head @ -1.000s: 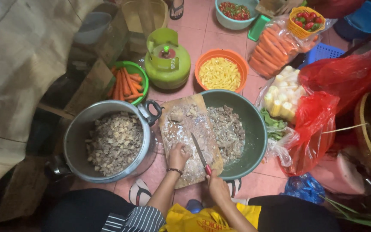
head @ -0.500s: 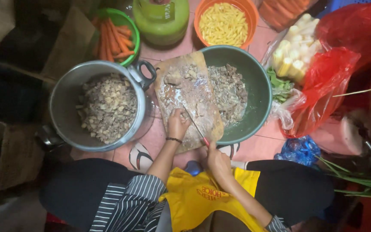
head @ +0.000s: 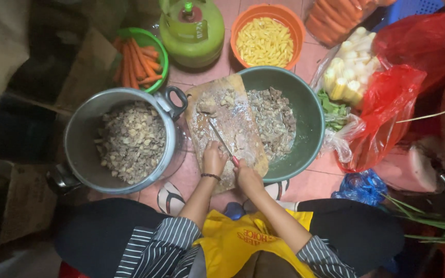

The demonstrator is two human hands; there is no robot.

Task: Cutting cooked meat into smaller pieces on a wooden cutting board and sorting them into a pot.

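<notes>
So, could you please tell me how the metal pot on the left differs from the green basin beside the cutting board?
The metal pot is silver with black handles; the green basin is handleless plastic-looking green. The pot sits clear of the cutting board, while the basin lies partly under it. The pot's chopped pieces look finer and paler, the basin's chunkier and darker. Both are round, open, on the tiled floor.

- A silver-grey metal pot [head: 86,134] is filled with grey-brown chopped pieces.
- A dull green basin [head: 307,116] is seen, holding grey-brown meat.
- The cutting board [head: 233,128] is pale brown, dusted whitish.
- Yellow pieces are held in an orange bowl [head: 243,20].
- Orange carrots [head: 137,62] are kept in a bright green bowl.
- A light green gas cylinder [head: 191,33] is seen.
- The bags [head: 395,100] are red.
- A red-handled knife [head: 222,141] is shown.
</notes>
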